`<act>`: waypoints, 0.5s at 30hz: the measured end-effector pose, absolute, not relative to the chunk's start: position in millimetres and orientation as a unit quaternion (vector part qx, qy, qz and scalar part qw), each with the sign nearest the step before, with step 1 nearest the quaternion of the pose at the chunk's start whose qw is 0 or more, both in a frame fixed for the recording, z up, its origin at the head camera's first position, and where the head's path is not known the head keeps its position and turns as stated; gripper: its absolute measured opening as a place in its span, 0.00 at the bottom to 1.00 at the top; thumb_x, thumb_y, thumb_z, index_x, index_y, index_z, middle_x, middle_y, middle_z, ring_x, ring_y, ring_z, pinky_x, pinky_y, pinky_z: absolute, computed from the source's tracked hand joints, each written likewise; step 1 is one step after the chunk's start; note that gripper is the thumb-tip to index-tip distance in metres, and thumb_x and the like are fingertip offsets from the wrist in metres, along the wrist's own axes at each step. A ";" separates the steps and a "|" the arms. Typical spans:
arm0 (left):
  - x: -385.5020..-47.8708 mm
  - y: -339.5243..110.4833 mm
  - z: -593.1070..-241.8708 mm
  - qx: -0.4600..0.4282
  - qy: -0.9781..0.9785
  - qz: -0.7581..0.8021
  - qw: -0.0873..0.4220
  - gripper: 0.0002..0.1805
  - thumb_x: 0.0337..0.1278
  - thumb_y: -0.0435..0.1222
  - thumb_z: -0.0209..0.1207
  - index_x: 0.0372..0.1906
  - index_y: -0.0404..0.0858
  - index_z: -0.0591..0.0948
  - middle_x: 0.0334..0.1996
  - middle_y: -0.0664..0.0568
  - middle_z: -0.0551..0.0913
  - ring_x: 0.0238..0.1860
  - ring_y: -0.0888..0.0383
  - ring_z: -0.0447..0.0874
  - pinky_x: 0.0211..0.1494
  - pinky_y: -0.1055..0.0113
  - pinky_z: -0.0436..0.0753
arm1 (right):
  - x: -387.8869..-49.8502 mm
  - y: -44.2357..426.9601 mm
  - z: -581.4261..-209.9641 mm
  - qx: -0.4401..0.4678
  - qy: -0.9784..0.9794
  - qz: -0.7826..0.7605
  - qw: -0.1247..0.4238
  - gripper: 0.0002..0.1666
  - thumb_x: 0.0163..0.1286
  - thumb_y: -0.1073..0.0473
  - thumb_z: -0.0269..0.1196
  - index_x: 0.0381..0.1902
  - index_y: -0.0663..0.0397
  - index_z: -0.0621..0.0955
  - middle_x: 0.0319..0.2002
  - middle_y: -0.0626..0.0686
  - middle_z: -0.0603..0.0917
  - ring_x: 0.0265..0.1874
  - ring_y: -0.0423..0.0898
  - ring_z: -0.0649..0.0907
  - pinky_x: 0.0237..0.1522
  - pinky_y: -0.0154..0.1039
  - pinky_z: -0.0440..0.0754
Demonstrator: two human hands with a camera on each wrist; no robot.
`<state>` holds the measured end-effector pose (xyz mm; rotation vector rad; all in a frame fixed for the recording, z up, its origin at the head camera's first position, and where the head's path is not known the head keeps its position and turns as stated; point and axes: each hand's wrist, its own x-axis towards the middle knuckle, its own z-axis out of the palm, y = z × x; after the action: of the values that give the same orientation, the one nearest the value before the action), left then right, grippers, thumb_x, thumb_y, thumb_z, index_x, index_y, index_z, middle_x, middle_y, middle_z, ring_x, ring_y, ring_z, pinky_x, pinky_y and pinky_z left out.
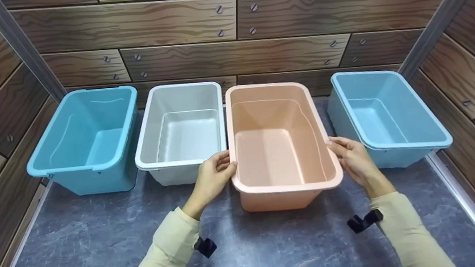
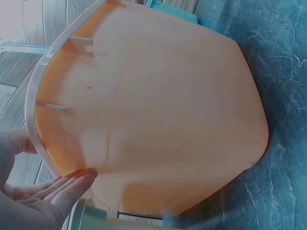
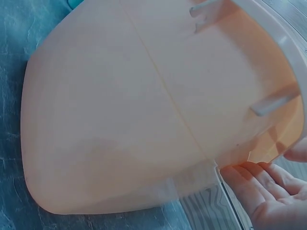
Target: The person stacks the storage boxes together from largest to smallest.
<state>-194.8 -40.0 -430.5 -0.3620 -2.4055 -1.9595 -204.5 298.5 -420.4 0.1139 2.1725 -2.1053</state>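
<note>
An orange-pink bin (image 1: 291, 187) stands upright on the dark marbled surface, its inside bare. My left hand (image 1: 213, 175) grips its rim at the left side, near the front corner, and my right hand (image 1: 353, 160) pinches the rim on the right side. In the left wrist view the left hand (image 2: 45, 191) has its thumb over the rim and its fingers under it, against the outer wall of the bin (image 2: 168, 105). From the right wrist, the right hand (image 3: 273, 191) shows its fingertips beneath the rim of the bin (image 3: 115, 110).
A grey-white bin (image 1: 172, 173) stands just left of the orange-pink one, with a teal bin (image 1: 95, 178) farther left. At the right is a light blue bin (image 1: 398, 156). Wood-patterned walls (image 1: 176, 22) and metal posts (image 1: 19, 45) enclose the dark surface (image 1: 273, 250).
</note>
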 end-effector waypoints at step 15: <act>-187.6 -44.8 -430.8 -0.112 -0.764 -0.635 0.015 0.23 0.59 0.29 0.57 0.57 0.20 0.74 0.50 0.28 0.82 0.52 0.40 0.84 0.55 0.64 0.85 | -197.9 291.1 -422.6 0.036 0.708 -0.705 0.040 0.28 0.73 0.62 0.55 0.63 0.78 0.65 0.34 0.39 0.86 0.36 0.33 0.86 0.40 0.27 0.86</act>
<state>-187.6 -44.8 -430.8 -0.3499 -2.3782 -1.9757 -197.9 291.1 -422.6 0.1105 2.1681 -2.1593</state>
